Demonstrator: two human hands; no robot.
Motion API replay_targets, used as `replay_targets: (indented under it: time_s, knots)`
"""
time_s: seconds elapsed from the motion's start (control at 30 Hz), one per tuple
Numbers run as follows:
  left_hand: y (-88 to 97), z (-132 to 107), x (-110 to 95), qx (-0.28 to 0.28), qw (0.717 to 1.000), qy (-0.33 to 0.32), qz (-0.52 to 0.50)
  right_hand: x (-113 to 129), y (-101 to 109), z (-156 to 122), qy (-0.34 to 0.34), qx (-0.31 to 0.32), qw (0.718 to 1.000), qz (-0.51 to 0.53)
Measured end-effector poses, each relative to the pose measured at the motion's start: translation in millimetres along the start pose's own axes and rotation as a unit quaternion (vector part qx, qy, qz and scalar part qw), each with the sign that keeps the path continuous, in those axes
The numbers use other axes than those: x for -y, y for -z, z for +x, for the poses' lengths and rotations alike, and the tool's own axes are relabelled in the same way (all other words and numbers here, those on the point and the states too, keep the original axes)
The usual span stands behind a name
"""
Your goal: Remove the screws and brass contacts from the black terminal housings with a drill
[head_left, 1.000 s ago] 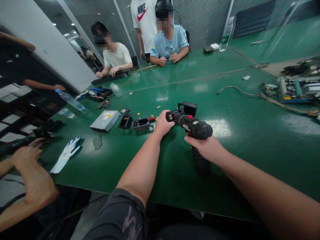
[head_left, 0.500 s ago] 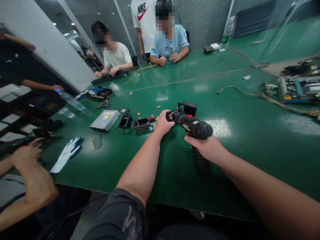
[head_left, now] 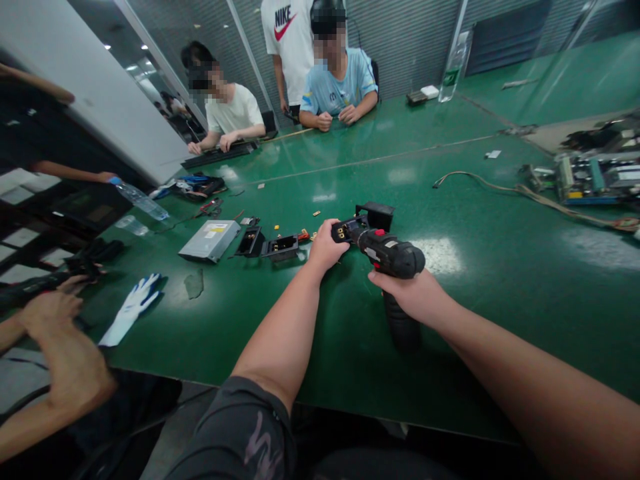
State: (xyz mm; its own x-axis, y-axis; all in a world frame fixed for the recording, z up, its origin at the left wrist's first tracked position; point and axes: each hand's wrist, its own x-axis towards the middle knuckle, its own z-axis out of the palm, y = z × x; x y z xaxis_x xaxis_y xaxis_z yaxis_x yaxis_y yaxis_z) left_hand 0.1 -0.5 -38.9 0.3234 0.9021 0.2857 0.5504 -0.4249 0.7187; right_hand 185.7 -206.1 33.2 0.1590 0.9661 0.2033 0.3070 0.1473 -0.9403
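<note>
While the person's right hand (head_left: 406, 299) wraps over a black cordless power drill (head_left: 393, 261) with a red button on top, the left hand (head_left: 324, 249) closes around the drill's front end, its thumb and fingers gripping a black plastic piece set with brass terminals (head_left: 344, 231). The drill's thick black handle (head_left: 401, 325) points down and toward the person, over a green workbench (head_left: 500, 320); whether it touches the surface cannot be told. Just beyond the left hand stands a black rectangular plastic housing (head_left: 379, 217), right behind the terminal piece.

To the left of the left hand lie two open black plastic casings (head_left: 280, 248), with tiny brass fittings (head_left: 316, 213) scattered nearby. Farther left rest a flat silver optical drive (head_left: 210, 241) and a white work glove with blue fingers (head_left: 131, 310). A co-worker's hand (head_left: 53, 312) lies well to the left of the glove. Well to the right of the right hand sit a green circuit board (head_left: 595, 180) and a long tan cable (head_left: 520, 193).
</note>
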Motion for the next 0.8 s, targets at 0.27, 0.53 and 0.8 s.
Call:
replay_targets:
  time_s: [0.27, 0.53, 0.8]
  knots:
    - [-0.4, -0.9, -1.1, -0.002, 1.0, 0.0, 0.004, -3.3, -0.6, 0.7, 0.004, 0.003, 1.0, -0.008]
    - [2.0, -1.2, -3.3, 0.01, 0.999, -0.008, -0.035, -0.2, 0.2, 0.8, -0.003, 0.011, 1.0, -0.005]
    - [3.6, -2.1, -7.7, 0.02, 0.997, 0.03, -0.062, 0.5, 2.3, 1.3, -0.009, 0.024, 1.0, -0.006]
